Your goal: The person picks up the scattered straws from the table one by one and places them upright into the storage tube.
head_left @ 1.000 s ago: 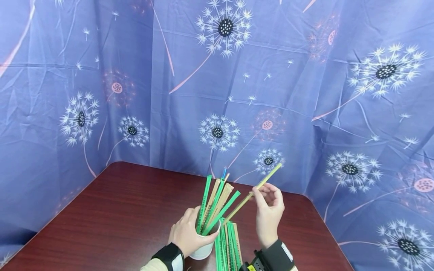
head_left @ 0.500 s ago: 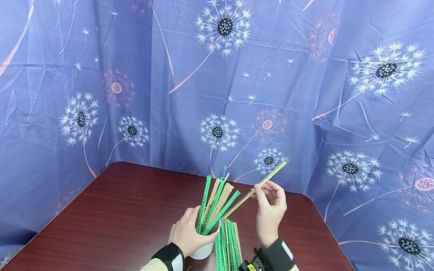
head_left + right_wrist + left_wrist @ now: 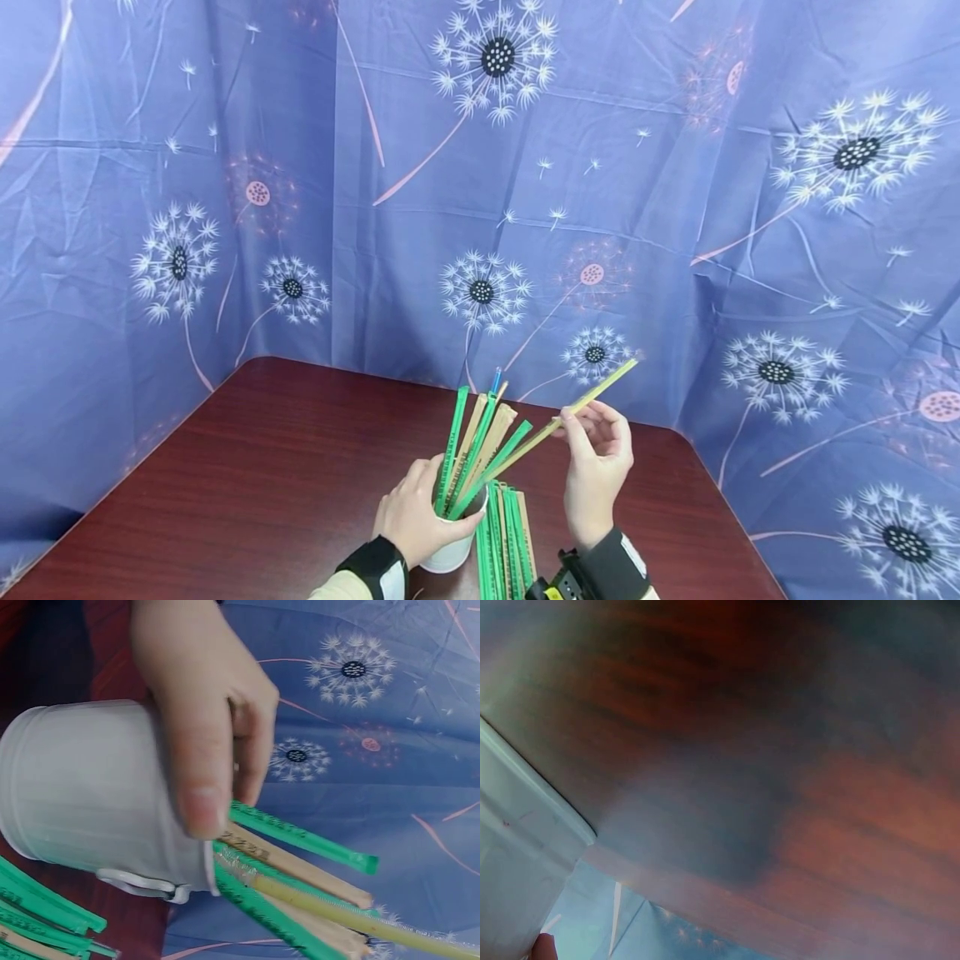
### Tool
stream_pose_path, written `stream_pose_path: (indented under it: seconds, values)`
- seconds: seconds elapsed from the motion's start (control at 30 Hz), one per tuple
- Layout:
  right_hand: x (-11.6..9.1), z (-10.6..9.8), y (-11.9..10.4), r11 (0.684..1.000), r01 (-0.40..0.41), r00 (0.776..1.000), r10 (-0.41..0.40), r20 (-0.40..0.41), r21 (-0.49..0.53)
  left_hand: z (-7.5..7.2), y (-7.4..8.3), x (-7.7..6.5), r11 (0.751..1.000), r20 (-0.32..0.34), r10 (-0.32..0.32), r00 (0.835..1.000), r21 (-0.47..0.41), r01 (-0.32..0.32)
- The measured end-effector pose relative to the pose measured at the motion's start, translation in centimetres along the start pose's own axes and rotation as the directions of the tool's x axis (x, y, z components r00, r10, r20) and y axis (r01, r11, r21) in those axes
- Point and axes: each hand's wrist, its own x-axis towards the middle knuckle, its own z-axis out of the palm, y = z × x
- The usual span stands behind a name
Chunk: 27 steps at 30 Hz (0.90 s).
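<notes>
My left hand (image 3: pixel 416 515) grips a small white bucket (image 3: pixel 447 557) by its side and rim, thumb over the near edge. Several slim straws in green paper wrappers (image 3: pixel 453 442) and kraft-paper wrappers (image 3: pixel 497 433) stand fanned out in it, with one blue tip (image 3: pixel 496 381) among them. My right hand (image 3: pixel 596 475) pinches a yellow straw (image 3: pixel 607 383) in a clear wrapper, slanting down to the left. In the right wrist view the yellow straw (image 3: pixel 315 904) has its wrapped lower end at the bucket's mouth. The left wrist view catches the bucket wall (image 3: pixel 517 847) and a fingertip (image 3: pixel 544 946).
A row of green and brown wrapped straws (image 3: pixel 506 542) lies on the dark red wooden table (image 3: pixel 247 483), just right of the bucket. Behind the table's far edge hangs a blue dandelion-print curtain (image 3: pixel 405 308). Each wrist wears a black strap (image 3: pixel 372 567).
The yellow straw has shifted: its upper end moved right, and its lower end rose from beside the bucket to over the rim. My left hand and the bucket have stayed put.
</notes>
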Motion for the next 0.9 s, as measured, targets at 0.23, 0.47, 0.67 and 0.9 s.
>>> stream_pose_path:
  seconds: [0.23, 0.47, 0.67, 0.9]
  values:
    - [-0.8, -0.4, 1.8, 0.993, -0.094, 0.995, 0.096, 0.018, -0.077, 0.1, -0.2, 0.0, 1.0, -0.007, 0.003, 1.0, 0.01, -0.003]
    - [-2.6, -0.8, 3.8, 0.938, -0.218, 0.973, 0.23, 0.014, -0.27, 0.2, -0.2, 0.0, 1.0, -0.014, 0.015, 1.0, 0.017, -0.015]
    - [-4.0, -0.6, 5.0, 0.855, -0.325, 0.93, 0.367, 0.029, -0.404, 0.1, -0.2, -0.1, 0.999, -0.022, 0.02, 1.0, 0.029, -0.02]
    - [-4.8, -0.5, 6.0, 0.801, -0.331, 0.908, 0.413, 0.061, -0.5, 0.0, -0.1, 0.0, 0.999, -0.026, 0.022, 0.999, 0.026, -0.021]
